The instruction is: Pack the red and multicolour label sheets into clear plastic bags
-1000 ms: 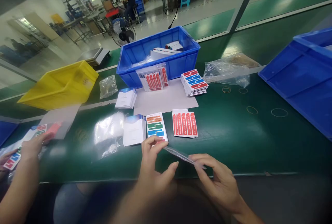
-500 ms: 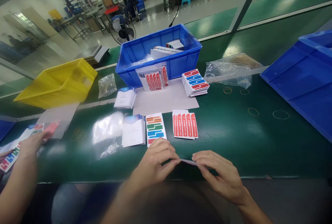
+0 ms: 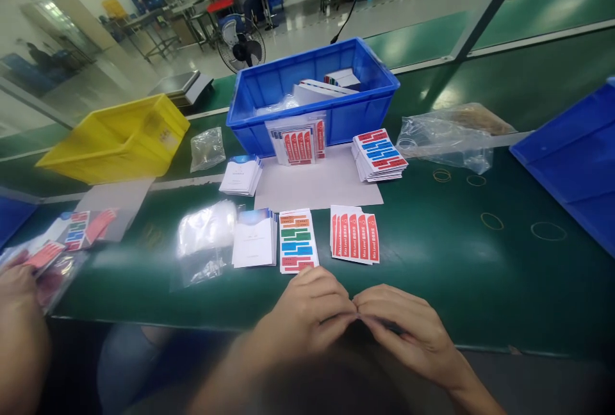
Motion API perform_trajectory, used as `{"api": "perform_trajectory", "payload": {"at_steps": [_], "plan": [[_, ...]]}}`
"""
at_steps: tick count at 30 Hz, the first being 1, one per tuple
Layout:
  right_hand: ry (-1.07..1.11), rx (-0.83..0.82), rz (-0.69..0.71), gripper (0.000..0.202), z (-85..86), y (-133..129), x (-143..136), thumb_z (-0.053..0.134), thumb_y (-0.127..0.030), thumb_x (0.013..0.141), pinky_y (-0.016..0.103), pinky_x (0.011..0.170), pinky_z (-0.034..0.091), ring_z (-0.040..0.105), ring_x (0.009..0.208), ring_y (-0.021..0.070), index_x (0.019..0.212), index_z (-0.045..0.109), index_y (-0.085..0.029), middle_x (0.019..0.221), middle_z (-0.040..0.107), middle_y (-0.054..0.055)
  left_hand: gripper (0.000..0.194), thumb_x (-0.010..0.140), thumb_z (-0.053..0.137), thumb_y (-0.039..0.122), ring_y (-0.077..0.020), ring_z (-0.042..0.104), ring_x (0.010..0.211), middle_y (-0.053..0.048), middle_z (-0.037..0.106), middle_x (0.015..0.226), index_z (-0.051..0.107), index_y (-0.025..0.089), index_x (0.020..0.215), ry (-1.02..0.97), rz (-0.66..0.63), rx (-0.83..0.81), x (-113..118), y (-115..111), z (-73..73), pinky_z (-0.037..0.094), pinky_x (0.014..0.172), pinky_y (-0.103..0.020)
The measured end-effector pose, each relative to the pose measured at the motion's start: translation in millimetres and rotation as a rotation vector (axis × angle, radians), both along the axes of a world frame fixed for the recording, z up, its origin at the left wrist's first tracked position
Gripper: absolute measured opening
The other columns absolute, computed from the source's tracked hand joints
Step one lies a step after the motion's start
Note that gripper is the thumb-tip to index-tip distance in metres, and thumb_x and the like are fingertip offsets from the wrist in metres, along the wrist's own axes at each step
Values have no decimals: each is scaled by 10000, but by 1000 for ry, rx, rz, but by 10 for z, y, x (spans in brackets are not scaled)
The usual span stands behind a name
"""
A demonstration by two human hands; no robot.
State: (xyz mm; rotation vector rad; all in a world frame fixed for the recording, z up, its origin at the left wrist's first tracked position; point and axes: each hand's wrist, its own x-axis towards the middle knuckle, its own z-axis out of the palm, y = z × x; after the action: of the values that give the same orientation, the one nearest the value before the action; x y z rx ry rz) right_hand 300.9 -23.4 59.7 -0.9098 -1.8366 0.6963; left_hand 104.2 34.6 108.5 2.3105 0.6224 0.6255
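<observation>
My left hand (image 3: pixel 314 312) and my right hand (image 3: pixel 406 325) meet at the table's near edge, fingertips pinched together. Whatever lies between them is mostly hidden; only a thin dark edge shows. Just beyond my left hand lies a stack of coloured sticker sheets (image 3: pixel 296 242), with white booklets (image 3: pixel 254 239) to its left. Red label strips (image 3: pixel 354 235) are fanned out beyond my hands. Clear plastic bags (image 3: pixel 204 235) lie left of the booklets. Farther back are a second booklet stack (image 3: pixel 241 176), a filled bag with red strips (image 3: pixel 298 145) and another sticker stack (image 3: pixel 379 155).
A blue bin (image 3: pixel 312 107) stands at the back, a yellow bin (image 3: pixel 115 139) at the left and another blue bin (image 3: pixel 576 152) at the right. Rubber bands (image 3: pixel 492 221) and a plastic bag (image 3: pixel 446 136) lie right. Another person's hand (image 3: pixel 19 287) holds labels at far left.
My hands have come closer together, and the thin pale piece between them is now almost hidden. The view has shifted left. At far left, the other person's hand has moved toward the frame's edge.
</observation>
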Motion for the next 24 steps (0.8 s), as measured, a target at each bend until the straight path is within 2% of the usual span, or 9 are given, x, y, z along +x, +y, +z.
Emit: {"api": "perform_trajectory", "payload": {"at_steps": [5,7,9,11,15,18,20,22,24], "plan": [[-36,-48,89,252,142,141,-71,555,-42,853,272,647,579,701,740,171,983,658,-232,829,737,28,159,865,532,116,-161,611,717,-42,720,749,670,181,820,-54,22,-27,-85,9,29,488,723,-318],[-44,-64,64,202,213,266,-103,560,-81,869,257,651,585,712,729,169,938,671,-234,816,746,25,132,854,582,149,-178,633,818,-55,728,860,657,188,956,-107,126,-2,-188,31,-7,507,787,-339],[-45,-66,-30,155,291,462,-135,573,-128,881,245,667,592,726,728,169,892,683,-236,817,758,20,378,810,677,230,-224,623,997,-100,698,1062,577,191,1172,-150,308,56,-350,70,-81,516,884,-392],[-44,-62,-144,114,372,746,-166,595,-193,883,246,659,596,731,713,172,849,695,-235,809,766,17,569,773,724,282,-262,589,1104,-135,643,1174,491,194,1285,-135,502,140,-563,112,-183,518,923,-438],[-9,-39,-309,163,505,1581,-212,633,-344,863,282,608,591,717,689,192,802,710,-213,764,753,28,379,818,665,239,-254,624,1050,-110,658,1099,560,213,1181,-5,738,213,-1021,99,-426,555,868,-438],[23,23,-401,214,553,2312,-194,595,-378,885,345,694,590,714,773,216,866,690,-187,826,741,52,321,824,659,273,-256,639,1038,-103,667,1098,604,221,1137,18,838,129,-1263,-26,-625,560,871,-440],[29,73,-467,250,562,2708,-156,566,-385,898,406,808,570,703,895,244,972,670,-170,946,731,86,287,835,643,314,-263,640,1043,-103,674,1104,637,228,1109,-27,920,55,-1346,-121,-764,549,888,-452],[7,129,-527,325,550,2930,-134,579,-392,887,490,946,495,642,1070,289,1110,631,-161,1121,686,129,270,838,631,364,-271,641,1039,-103,686,1096,671,233,1071,-102,996,-11,-1377,-188,-902,538,900,-460],[-51,173,-541,412,505,2937,-176,582,-397,889,543,1014,425,574,1177,314,1227,573,-162,1238,627,157,270,834,627,408,-274,646,1030,-102,701,1074,699,236,1029,-174,1034,-81,-1374,-213,-1027,528,913,-457]]}}
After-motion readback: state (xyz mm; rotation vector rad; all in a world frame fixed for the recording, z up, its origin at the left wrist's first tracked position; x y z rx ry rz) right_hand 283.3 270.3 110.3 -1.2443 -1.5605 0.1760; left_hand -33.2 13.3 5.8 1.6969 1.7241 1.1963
